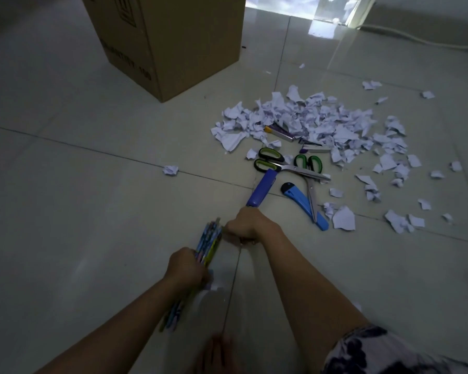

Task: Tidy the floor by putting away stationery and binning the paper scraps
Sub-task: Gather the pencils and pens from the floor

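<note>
Early stage: my left hand [185, 265] grips the pencil bundle [208, 244], right hand [245, 225] fisted at its tip, contents unclear; scissors [278, 164], stapler [261, 188], cutter [304, 205] and scrap pile [322, 120] remain far right, box [173, 44] far.

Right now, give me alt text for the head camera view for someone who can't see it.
A person's left hand grips a bundle of pencils while the right hand reaches down to the tiled floor. Beyond lie a blue stapler, scissors, a blue utility knife, paper scraps and a cardboard box.
</note>
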Demonstrator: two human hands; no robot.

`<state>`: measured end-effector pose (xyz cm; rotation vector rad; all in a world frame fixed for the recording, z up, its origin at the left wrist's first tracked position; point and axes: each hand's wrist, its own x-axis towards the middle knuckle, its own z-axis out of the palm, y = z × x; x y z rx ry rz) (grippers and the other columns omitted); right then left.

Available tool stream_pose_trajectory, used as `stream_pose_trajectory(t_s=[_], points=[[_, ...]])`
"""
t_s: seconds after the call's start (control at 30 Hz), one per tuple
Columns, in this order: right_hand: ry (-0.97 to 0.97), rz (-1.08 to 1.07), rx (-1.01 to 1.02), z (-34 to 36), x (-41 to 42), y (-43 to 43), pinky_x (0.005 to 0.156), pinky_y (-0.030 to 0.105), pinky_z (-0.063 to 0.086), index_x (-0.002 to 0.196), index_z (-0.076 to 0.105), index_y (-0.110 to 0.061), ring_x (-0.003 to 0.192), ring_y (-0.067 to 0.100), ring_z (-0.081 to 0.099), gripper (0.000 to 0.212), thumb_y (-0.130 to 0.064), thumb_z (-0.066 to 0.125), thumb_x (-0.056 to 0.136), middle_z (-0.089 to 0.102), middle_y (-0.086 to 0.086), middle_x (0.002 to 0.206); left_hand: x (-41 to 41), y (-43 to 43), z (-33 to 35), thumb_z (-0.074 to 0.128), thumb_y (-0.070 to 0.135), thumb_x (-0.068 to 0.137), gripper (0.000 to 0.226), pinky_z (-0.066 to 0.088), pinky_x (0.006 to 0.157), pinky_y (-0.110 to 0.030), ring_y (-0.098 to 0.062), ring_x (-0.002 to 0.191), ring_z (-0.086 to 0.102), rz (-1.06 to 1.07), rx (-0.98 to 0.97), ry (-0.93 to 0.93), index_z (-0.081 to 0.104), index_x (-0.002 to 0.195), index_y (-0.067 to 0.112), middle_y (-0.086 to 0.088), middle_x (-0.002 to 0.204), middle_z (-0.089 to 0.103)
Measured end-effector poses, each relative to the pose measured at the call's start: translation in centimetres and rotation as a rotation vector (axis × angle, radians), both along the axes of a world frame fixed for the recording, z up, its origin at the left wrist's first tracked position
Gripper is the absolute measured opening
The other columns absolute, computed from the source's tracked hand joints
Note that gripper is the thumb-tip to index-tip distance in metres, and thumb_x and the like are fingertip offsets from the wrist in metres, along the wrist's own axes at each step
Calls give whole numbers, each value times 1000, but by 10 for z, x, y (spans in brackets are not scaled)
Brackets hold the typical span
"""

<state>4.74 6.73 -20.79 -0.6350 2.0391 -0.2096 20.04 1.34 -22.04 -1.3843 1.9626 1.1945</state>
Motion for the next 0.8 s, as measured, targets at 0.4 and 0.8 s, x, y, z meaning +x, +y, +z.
stream_pose_trajectory(t_s=[0.4, 0.8], points=[[-366, -816, -443, 69, -84, 2, 43, 23, 32, 65, 57, -3, 42, 13, 39, 28, -6, 51, 92, 59, 6, 56, -129, -45, 74, 76, 3, 72, 13, 53, 53, -25, -20, 66, 62, 497, 165, 587, 67, 77, -5, -14, 77, 68], [-521, -1318, -608, 264, -168, 69, 53, 26, 40, 99, 56, 4, 56, 18, 44, 17, -2, 41, 96, 51, 11, 68, -249, -1, 287, 73, 5, 76, 11, 53, 62, -32, -20, 66, 60, 353, 298, 547, 65, 69, 4, -7, 72, 65]])
